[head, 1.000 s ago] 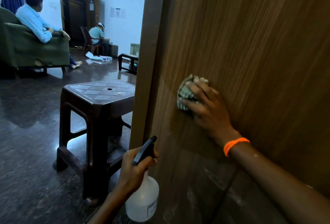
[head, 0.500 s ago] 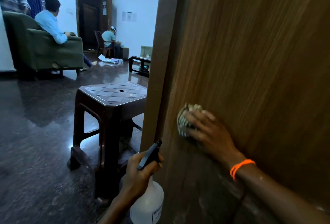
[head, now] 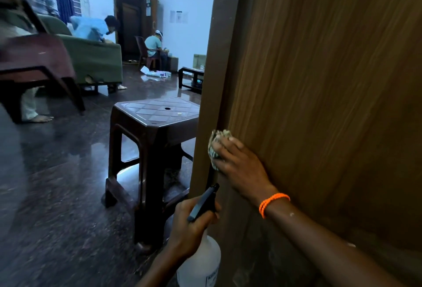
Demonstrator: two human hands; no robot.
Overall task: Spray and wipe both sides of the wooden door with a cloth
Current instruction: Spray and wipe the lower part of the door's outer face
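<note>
Past the dark shiny floor (head: 57, 195), I am seeing my right hand (head: 239, 168) pressing a bunched checked cloth (head: 215, 147) on the brown wooden door (head: 319, 104) near its edge, fingers fairly flat. My left hand (head: 191, 227) is gripping the white plastic spray bottle (head: 201, 261), fingers curled around it. I am guessing the wiping is partway on this side, and the other side is waiting.

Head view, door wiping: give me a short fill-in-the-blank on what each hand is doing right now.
1. The right hand presses a ____ against the wooden door.
2. The left hand grips a ____ bottle.
3. The wrist of the right hand wears an ____ band.
4. Left of the door stands a brown plastic ____.

Missing words: cloth; spray; orange; stool
</note>
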